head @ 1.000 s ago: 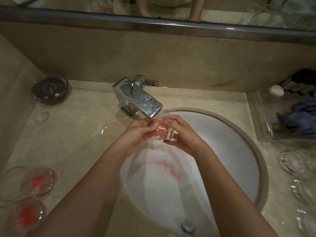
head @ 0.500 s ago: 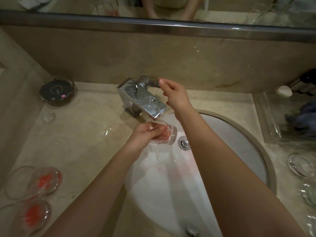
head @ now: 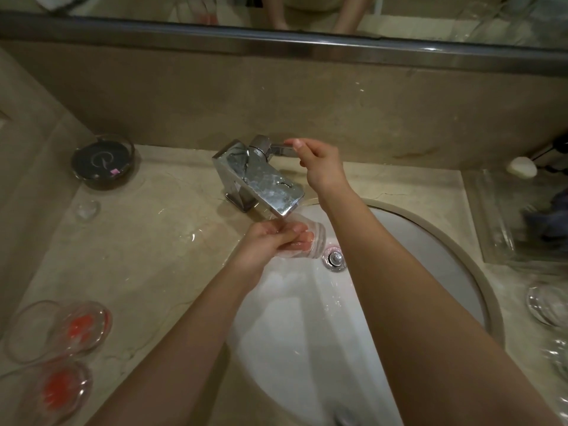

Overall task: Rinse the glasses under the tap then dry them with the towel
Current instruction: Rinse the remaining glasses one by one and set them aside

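Rinsing is the step in hand: your left hand (head: 270, 241) grips the small clear glass (head: 302, 242) under the square chrome tap (head: 261, 179), over the white oval sink (head: 430, 241). Your right hand (head: 319, 161) pinches the tap's lever (head: 281, 149). Next, judge the rinse, shut the water, then find the towel. 2 red-stained glasses (head: 76, 327) wait on the desk's near left.

The left hand (head: 266, 241) grips a glass (head: 307, 241) under the tap (head: 261, 176); right hand (head: 319, 167) fingers (head: 299, 146) touch its lever (head: 281, 149).

Blurred glassware (head: 550, 305) cut off at right edge; tap spout (head: 287, 210) mouth hidden.
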`<control>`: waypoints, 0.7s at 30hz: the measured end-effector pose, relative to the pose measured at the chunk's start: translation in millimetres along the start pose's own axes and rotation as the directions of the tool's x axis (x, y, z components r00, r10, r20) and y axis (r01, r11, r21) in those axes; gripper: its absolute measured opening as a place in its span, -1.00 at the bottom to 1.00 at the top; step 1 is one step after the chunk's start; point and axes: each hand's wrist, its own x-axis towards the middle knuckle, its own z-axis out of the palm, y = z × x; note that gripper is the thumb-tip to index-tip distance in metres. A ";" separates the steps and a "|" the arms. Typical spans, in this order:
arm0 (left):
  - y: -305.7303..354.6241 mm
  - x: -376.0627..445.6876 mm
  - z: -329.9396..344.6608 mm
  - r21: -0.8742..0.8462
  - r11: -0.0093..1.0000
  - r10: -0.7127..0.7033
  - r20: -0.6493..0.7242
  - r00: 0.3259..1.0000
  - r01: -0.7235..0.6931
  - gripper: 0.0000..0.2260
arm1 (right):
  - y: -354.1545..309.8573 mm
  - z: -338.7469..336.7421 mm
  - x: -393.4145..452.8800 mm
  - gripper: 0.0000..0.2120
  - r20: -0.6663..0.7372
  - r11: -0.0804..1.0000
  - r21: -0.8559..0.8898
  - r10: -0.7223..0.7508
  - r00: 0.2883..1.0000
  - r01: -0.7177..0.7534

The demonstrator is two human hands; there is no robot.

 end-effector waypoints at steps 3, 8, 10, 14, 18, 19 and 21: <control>0.8 -0.4 -0.4 0.005 1.000 0.015 -0.012 1.000 -0.015 -0.92 | 4.3 -0.8 -3.2 -0.71 -0.002 0.999 0.010 0.045 0.999 -0.045; 2.8 -3.4 -0.4 -0.012 1.000 0.021 0.011 1.000 -0.021 -0.92 | 41.5 -11.9 -34.3 -0.57 0.019 0.924 -0.045 0.381 0.924 -0.380; 1.8 -3.0 -1.9 0.029 0.999 0.023 0.023 0.999 -0.024 -0.93 | 59.0 -18.4 -52.6 -0.46 0.166 0.781 -0.033 0.619 0.767 -0.623; -1.8 -2.1 -4.8 0.134 0.991 0.016 0.002 1.000 -0.016 -0.92 | 69.0 -29.2 -76.3 -0.45 0.450 0.609 0.095 0.679 0.580 -0.787; 2.6 -0.1 -3.1 0.173 0.979 -0.113 0.028 0.993 0.107 -0.81 | 75.6 -27.1 -79.7 -0.58 0.383 0.795 0.097 0.526 0.760 -0.599; 3.7 1.8 -4.1 0.202 0.974 -0.116 0.047 0.992 0.104 -0.80 | 78.1 -26.5 -80.5 -0.59 0.365 0.816 0.134 0.487 0.794 -0.562; 6.4 4.0 -5.7 0.181 0.981 -0.081 0.078 0.994 0.066 -0.83 | 79.0 -25.3 -83.5 -0.61 0.365 0.796 0.235 0.459 0.810 -0.557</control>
